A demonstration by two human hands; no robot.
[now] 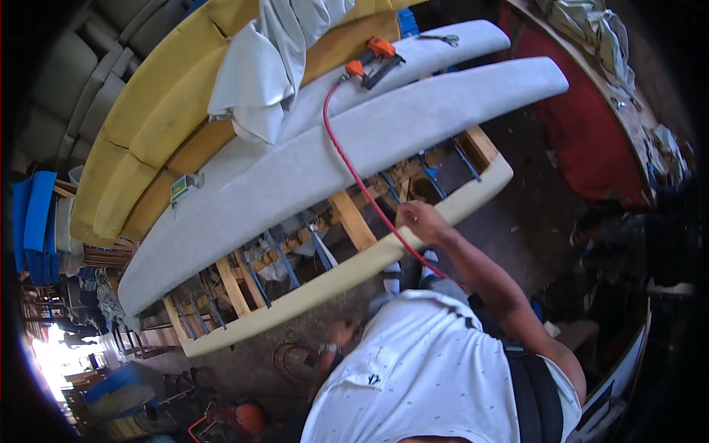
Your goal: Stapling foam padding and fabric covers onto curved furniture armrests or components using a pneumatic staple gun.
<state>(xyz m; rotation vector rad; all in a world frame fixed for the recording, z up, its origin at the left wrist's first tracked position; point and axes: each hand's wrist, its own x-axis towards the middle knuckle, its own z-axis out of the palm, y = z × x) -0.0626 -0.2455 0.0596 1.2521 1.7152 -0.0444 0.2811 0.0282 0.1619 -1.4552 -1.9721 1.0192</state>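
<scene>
- Handling the long padded frame by its near rail seems to be the step in hand; the frame lies across the centre, from 8 o'clock to 2 o'clock.
- Yellow foam fills 10 o'clock, so the far edge has little room.
- The red panel at 2 o'clock is apart from the frame; the dark floor at 3 o'clock offers room beyond the rail's end.
- White cloth is draped at 11 o'clock.
- The red hose crosses the rail just beside the right hand; I judge that the next move calls for not catching it.
- The orange-black air tool rests at 12 o'clock, unheld.
- The right hand, near the centre toward 3 o'clock, is at the rail, fingers curled; whether they grip, I cannot tell.
- The left hand, at 6 o'clock, is blurred; its fingers I cannot tell.
- Scissors lie at 1 o'clock.
</scene>
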